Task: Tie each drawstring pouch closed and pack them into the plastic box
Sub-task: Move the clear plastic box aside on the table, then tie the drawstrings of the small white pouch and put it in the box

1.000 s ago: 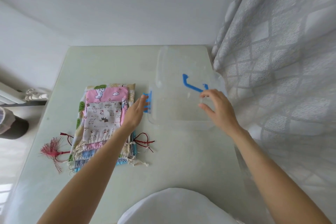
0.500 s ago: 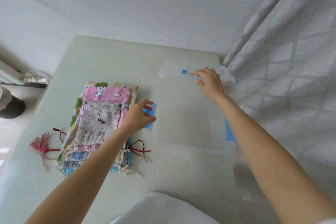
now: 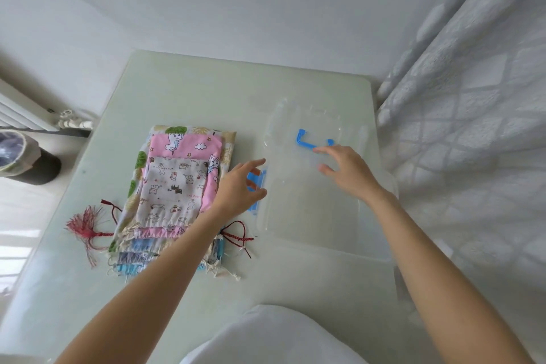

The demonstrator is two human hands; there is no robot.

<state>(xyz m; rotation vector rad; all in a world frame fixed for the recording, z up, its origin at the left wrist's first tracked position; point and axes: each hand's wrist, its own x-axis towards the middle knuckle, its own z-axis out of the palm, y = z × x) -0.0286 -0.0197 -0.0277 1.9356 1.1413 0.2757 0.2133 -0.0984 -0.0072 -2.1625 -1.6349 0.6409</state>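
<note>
A flat stack of printed drawstring pouches (image 3: 177, 183) lies on the left of the pale green table (image 3: 192, 91), mouths and loose cords towards me. To its right sits the clear plastic box (image 3: 310, 216), its lid carrying a blue handle (image 3: 307, 143). My left hand (image 3: 236, 189) is at the box's left side, finger and thumb spread either side of the blue latch (image 3: 255, 180). Over the lid hovers my right hand (image 3: 348, 171), fingers loosely curved, one fingertip at the handle. Whether the lid is seated on the box is unclear.
A red tassel (image 3: 85, 227) and a red cord (image 3: 239, 235) stick out from under the pouch stack. A grey patterned curtain (image 3: 472, 127) hangs against the table's right edge. On the floor to the left stands a bin (image 3: 17, 154).
Half a second ago the lid stood tipped up at the box's far edge under my right hand. Now its handle side faces up again and my right hand is nearer me.
</note>
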